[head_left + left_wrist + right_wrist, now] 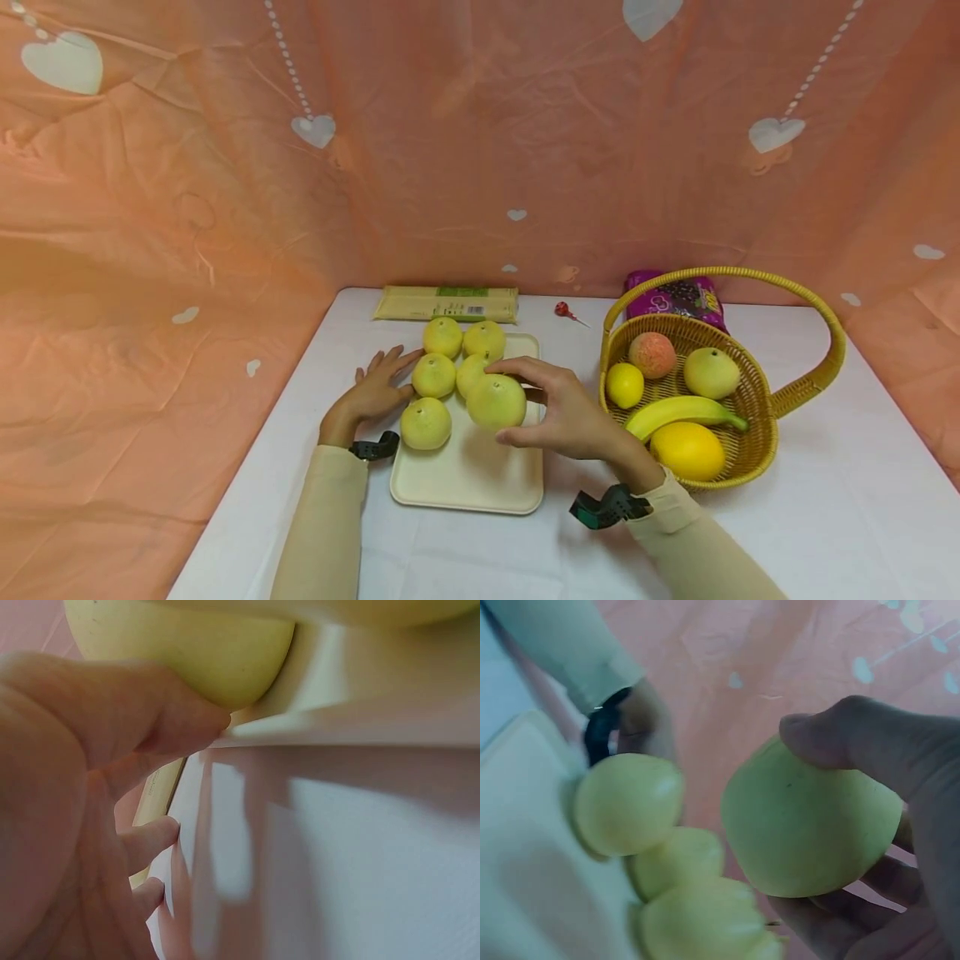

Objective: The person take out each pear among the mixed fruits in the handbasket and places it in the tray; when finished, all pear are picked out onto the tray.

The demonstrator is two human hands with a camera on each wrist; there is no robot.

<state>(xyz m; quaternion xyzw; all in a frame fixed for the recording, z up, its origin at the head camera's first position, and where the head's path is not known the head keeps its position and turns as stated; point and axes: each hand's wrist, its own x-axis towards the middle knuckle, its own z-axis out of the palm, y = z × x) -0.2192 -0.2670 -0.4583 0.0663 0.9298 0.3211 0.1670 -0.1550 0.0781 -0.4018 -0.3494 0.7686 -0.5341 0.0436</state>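
My right hand (573, 412) grips a round yellow-green fruit (497, 402) between thumb and fingers, over the cream tray (480, 492). In the right wrist view the same fruit (810, 825) sits between the thumb and the curled fingers. Several similar fruits stand on the tray, among them a near-left one (425, 423) and a back-left one (442, 337); the held fruit partly hides another. At the tray's left edge rests my left hand (378, 387), fingers spread and holding nothing. The left wrist view shows its thumb at the tray rim, close beside a fruit (195, 652).
On the right stands a wicker basket (765, 450) with a tall handle, holding a banana (686, 412), a lemon (625, 385) and other fruit. Behind it lies a purple packet (675, 298). A long beige packet (446, 304) and a red lollipop (564, 311) lie along the back.
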